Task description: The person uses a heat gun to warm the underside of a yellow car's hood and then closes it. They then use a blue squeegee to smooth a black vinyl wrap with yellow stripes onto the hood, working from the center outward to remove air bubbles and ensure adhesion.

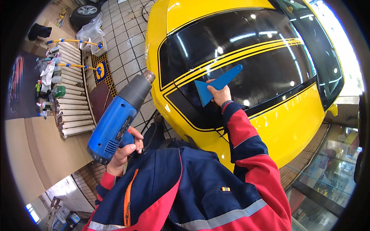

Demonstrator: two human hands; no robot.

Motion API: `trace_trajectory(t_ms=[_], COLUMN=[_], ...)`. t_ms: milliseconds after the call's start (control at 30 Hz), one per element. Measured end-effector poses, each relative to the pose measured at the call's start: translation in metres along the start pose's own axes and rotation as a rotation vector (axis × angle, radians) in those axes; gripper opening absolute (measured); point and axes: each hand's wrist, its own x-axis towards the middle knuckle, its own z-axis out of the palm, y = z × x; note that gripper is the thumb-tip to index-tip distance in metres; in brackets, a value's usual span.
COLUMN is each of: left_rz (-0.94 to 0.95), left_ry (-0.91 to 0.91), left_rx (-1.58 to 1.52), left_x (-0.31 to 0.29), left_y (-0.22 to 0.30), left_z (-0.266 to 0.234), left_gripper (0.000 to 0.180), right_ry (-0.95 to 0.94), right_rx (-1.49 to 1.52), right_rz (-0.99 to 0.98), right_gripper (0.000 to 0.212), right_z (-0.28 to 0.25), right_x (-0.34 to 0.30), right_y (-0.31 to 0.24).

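Observation:
My left hand [126,148] is closed round the handle of a blue heat gun [115,119]. Its dark front end and metal nozzle tilt up toward the car's edge. Over the car, my right hand [219,93] grips a blue squeegee [221,82] with a wide flat blade and a tapering handle. The squeegee lies over a glossy black panel [246,50] crossed by yellow stripes, on a yellow car [277,127]. Whether the blade touches the panel I cannot tell. Part of my right-hand fingers is hidden behind the squeegee.
To the left stands a white ribbed radiator [73,88] with bottles and tools along it. A wheel [86,13] and a clear plastic box [99,45] are beyond, on the tiled floor [125,42]. A glass case [327,165] stands at the right.

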Motion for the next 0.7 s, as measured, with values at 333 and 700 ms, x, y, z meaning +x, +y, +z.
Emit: trace_trajectory(t_ms=[333,700], left_rz=[0.012,0.031], left_ry=[0.056,0.067], left_rx=[-0.015,0.023], left_x=[-0.025,-0.035], left_y=[-0.016,-0.007], left_z=[-0.003,-0.015], left_gripper=[0.042,0.043], right_ry=[-0.012,-0.107], right_rx=[0.137,-0.196], right_rz=[-0.030,-0.150], right_gripper=[0.022,0.022], right_z=[-0.025,0.039], right_x=[-0.006,0.004], right_y=[0.011,0.004])
